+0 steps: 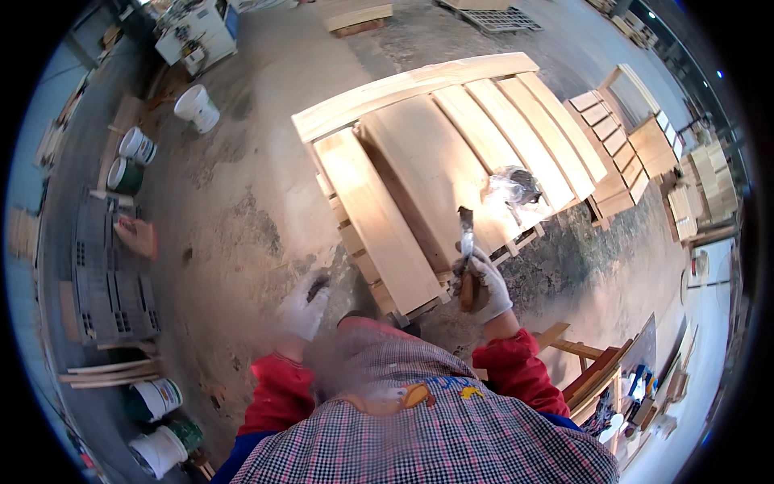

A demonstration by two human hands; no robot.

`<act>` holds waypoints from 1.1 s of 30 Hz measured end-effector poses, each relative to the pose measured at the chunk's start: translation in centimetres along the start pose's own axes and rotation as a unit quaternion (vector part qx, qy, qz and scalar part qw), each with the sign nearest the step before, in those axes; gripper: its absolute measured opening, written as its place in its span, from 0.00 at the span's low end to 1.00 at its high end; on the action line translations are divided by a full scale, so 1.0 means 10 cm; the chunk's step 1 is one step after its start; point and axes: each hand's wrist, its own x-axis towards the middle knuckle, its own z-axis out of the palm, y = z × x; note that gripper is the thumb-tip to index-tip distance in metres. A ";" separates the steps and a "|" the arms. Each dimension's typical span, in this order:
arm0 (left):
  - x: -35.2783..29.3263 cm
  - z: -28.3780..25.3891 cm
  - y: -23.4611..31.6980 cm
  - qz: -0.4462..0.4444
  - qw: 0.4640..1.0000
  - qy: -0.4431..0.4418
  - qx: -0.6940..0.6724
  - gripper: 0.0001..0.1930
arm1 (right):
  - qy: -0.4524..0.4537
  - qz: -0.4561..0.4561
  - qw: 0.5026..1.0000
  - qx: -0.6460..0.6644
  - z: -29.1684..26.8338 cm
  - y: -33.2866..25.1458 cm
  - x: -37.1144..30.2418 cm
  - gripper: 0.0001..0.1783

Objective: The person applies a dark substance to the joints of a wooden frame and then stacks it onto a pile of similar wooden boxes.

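My right hand (486, 290), in a whitish glove, grips a putty knife (467, 234) by its brown handle. The narrow blade points away from me, its tip dark, over the near edge of the wooden boards. My left hand (305, 306), also gloved, hangs to the left of the boards; its fingers look loosely apart, with a dark patch near the tips. In front of me a stack bears pale planks (379, 218) and a wide panel (423, 161). A crumpled clear plastic bag (509, 189) with something dark inside lies on the boards, beyond the blade.
White buckets (197, 109) and a green bucket (125, 175) stand at left near grey plastic pallets (113, 274). Another slatted wooden stack (617, 149) is at far right. A wooden stand (601, 375) with tools beside it is near my right. A machine (197, 36) stands far left.
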 end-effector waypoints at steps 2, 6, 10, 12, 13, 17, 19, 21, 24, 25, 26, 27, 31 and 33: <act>0.21 0.12 0.22 -0.016 0.997 -0.055 -0.058 0.17 | 0.026 0.009 1.000 0.007 -0.03 0.03 0.02 0.20; 1.01 0.16 0.53 0.030 0.992 -0.118 -0.026 0.18 | 0.041 -0.031 0.998 0.028 -0.11 0.11 0.24 0.19; 2.25 0.30 0.90 0.135 0.975 -0.174 0.017 0.16 | 0.139 -0.077 0.987 0.019 0.09 0.05 0.52 0.18; 2.91 0.46 1.16 0.173 0.958 -0.198 0.117 0.16 | 0.199 -0.087 0.976 0.008 0.22 0.03 0.63 0.17; 3.21 0.58 1.33 0.186 0.943 -0.205 0.186 0.16 | 0.229 -0.090 0.969 0.001 0.28 0.02 0.69 0.17; 4.48 0.92 1.35 0.364 0.863 -0.169 0.306 0.21 | 0.285 -0.140 0.948 0.018 0.31 0.26 0.82 0.16; 4.87 1.07 1.25 0.326 0.851 -0.139 0.389 0.21 | 0.308 -0.184 0.933 0.011 0.25 0.43 0.87 0.15; 5.24 1.04 0.85 0.214 0.863 -0.186 0.419 0.24 | 0.331 -0.198 0.923 -0.008 0.32 0.46 0.88 0.15; 5.64 1.02 0.50 0.069 0.874 -0.290 0.385 0.34 | 0.354 -0.209 0.911 -0.025 0.30 0.50 0.95 0.15; 5.64 1.01 0.48 0.064 0.884 -0.276 0.371 0.35 | 0.358 -0.206 0.910 -0.030 0.31 0.53 0.93 0.15; 5.65 0.98 0.47 0.058 0.895 -0.260 0.358 0.36 | 0.358 -0.208 0.909 -0.038 0.32 0.55 0.94 0.15; 5.64 0.94 0.46 0.052 0.906 -0.241 0.343 0.37 | 0.357 -0.211 0.909 -0.049 0.31 0.55 0.96 0.15; 5.53 0.66 0.92 0.100 0.883 -0.175 0.424 0.36 | 0.360 -0.194 0.912 -0.036 0.34 0.48 1.00 0.14; 5.58 0.30 1.04 0.111 0.894 -0.155 0.406 0.34 | 0.346 -0.198 0.916 -0.044 0.28 0.52 1.01 0.14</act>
